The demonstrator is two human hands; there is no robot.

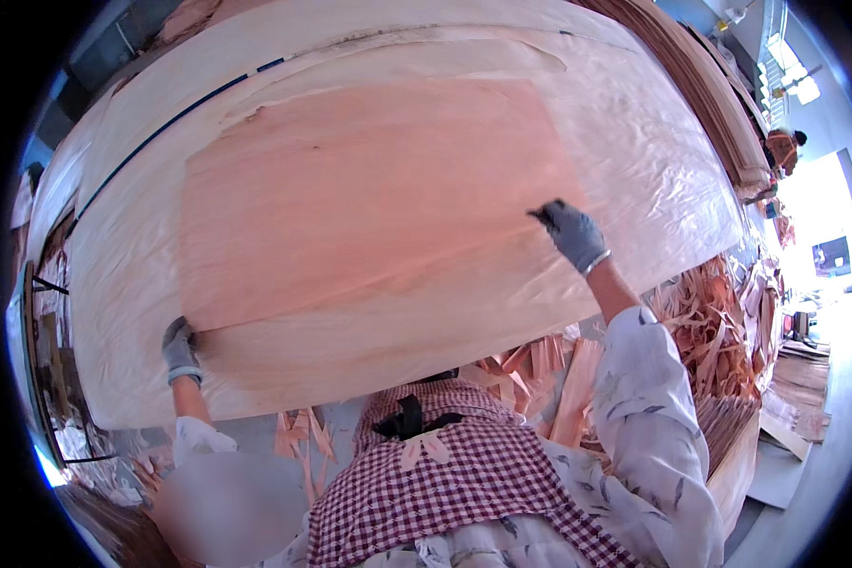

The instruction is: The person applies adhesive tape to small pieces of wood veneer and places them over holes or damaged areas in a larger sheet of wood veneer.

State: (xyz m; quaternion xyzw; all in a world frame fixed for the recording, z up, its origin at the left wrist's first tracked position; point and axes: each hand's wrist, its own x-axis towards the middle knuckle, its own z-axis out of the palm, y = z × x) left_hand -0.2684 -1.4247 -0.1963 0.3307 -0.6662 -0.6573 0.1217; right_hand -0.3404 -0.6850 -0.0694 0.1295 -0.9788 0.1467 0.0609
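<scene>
A thin pink wood veneer sheet lies over a broad stack of pale sheets with a wrinkled surface. My left hand, in a grey glove, is closed on the pink sheet's near left corner. My right hand, also gloved in grey with dark fingertips, is closed on the near right edge of the same sheet. The near edge runs at a slant between both hands. A long dark blue strip runs along the back left of the pale surface.
Torn veneer strips are heaped below the right side and near edge. Stacked reddish boards line the back right. A person in orange is at the far right, near a bright doorway. A dark metal frame stands at left.
</scene>
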